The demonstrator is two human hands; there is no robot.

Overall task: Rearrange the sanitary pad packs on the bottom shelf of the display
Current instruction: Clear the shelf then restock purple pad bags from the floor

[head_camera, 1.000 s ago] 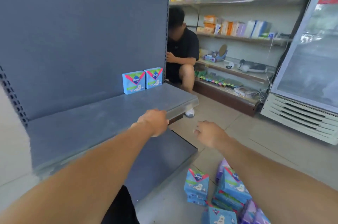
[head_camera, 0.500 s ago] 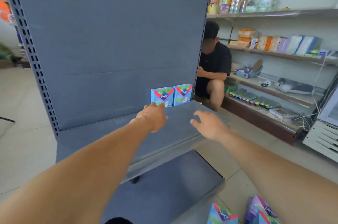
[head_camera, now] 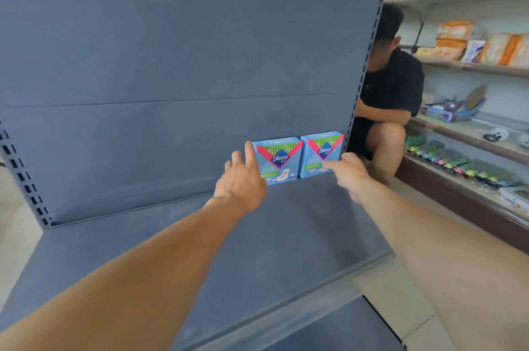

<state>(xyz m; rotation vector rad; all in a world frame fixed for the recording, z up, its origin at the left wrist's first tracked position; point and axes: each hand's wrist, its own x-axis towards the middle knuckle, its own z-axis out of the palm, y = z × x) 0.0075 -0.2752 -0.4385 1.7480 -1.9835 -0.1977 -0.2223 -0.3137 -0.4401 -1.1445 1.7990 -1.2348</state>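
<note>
Two blue Libresse sanitary pad packs stand upright side by side at the back right of a grey shelf, against the grey back panel. My left hand reaches the left pack with fingers spread; its fingertips lie at the pack's left edge, holding nothing. My right hand is stretched out in front of the right pack, its fingertip touching the lower front of that pack. Neither hand grips a pack.
A lower grey shelf juts out beneath. A person in black crouches just right of the display. Wall shelves with goods run along the right, with tiled floor between.
Both hands have moved forward from the shelf's front edge to the two packs. The view has lifted and closed in, so the packs on the floor are out of sight.
</note>
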